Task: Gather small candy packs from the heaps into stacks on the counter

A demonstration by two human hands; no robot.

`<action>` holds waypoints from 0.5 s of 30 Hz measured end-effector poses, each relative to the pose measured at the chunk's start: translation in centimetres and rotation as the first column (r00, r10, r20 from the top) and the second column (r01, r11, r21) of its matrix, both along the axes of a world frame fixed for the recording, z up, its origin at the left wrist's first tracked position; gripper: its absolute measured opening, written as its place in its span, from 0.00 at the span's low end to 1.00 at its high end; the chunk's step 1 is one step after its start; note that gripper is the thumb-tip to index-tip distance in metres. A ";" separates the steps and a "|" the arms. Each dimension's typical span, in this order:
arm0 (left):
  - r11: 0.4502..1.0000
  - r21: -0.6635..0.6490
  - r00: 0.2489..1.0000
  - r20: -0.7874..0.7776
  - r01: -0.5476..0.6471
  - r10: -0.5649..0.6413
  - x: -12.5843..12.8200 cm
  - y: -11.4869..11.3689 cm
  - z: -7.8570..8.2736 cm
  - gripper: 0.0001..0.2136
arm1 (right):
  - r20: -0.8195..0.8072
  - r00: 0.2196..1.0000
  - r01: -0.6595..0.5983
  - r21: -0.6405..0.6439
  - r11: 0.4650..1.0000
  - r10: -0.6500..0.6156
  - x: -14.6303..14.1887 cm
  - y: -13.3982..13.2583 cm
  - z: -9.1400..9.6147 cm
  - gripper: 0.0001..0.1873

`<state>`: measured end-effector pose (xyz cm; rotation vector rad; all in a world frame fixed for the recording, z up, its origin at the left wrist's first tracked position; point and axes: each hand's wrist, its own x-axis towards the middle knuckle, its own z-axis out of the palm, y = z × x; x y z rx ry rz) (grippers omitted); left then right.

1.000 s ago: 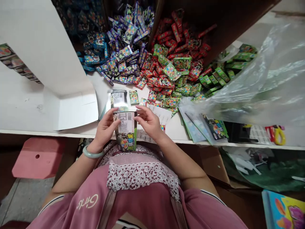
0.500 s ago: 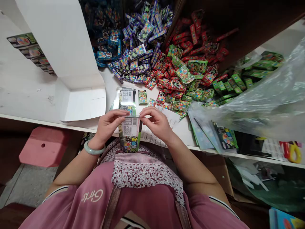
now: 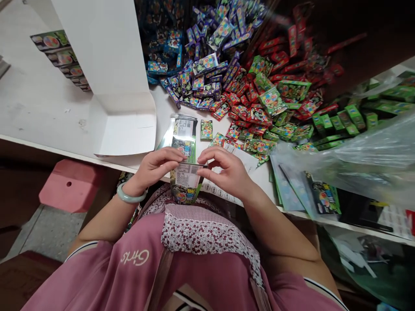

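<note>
A printed plastic pouch (image 3: 184, 181) hangs over the table's front edge, its top edge between my two hands. My left hand (image 3: 160, 166), with a pale bangle at the wrist, pinches the left end of that edge between thumb and fingers. At the right end, my right hand (image 3: 227, 170) has its thumb and fingers on the same edge. Just beyond lies a stack of similar pouches (image 3: 184, 129). A small green candy box (image 3: 206, 130) sits right of the stack. Whether anything is inside the pouch I cannot tell.
Heaps of small purple boxes (image 3: 204, 82), red boxes (image 3: 253, 112) and blue boxes (image 3: 162, 56) fill the back. A white carton (image 3: 126, 125) stands at left, near more pouches (image 3: 65, 58). Clear plastic (image 3: 366, 151) covers the right side. A pink stool (image 3: 69, 185) is below left.
The view has shifted, so the table's contents appear farther right. Both hands stay at the pouch's top edge, and my right fingers look slightly more spread.
</note>
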<state>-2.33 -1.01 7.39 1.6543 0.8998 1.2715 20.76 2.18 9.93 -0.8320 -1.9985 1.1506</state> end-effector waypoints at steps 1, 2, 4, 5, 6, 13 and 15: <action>1.000 0.020 1.000 -0.007 0.019 -0.019 -0.2 -0.1 -0.2 0.02 | 0.003 1.000 0.001 0.052 0.999 -0.001 0.1 -0.2 -0.2 0.06; 0.999 0.027 1.000 -0.011 0.026 -0.026 -0.4 -0.2 -0.4 0.04 | 0.012 1.000 0.007 0.110 0.994 -0.009 0.2 -0.3 -0.5 0.05; 1.000 0.006 1.000 -0.005 0.010 -0.010 -0.4 -0.3 -0.8 0.06 | 0.040 0.999 0.022 0.218 0.976 -0.032 0.2 -0.5 -1.0 0.02; 1.000 -0.015 1.000 0.006 -0.005 0.005 -0.4 -0.3 -1.0 0.07 | 0.055 0.998 0.025 0.259 0.966 -0.041 0.1 -0.6 -1.2 0.02; 0.999 -0.032 1.000 0.017 -0.020 0.020 -0.2 -0.3 -1.1 0.09 | 0.069 0.997 0.025 0.286 0.958 -0.046 0.1 -0.6 -1.5 0.02; 0.997 -0.036 0.997 -0.036 -0.072 0.071 0.3 0.0 -1.2 0.05 | 0.011 0.994 0.103 0.231 0.967 -0.109 -0.8 -1.2 -3.0 0.04; 0.987 -0.063 0.989 -0.016 -0.150 0.149 -0.1 0.3 -1.5 0.04 | -0.017 0.995 0.103 0.140 0.985 -0.101 -0.1 -1.0 -3.4 0.10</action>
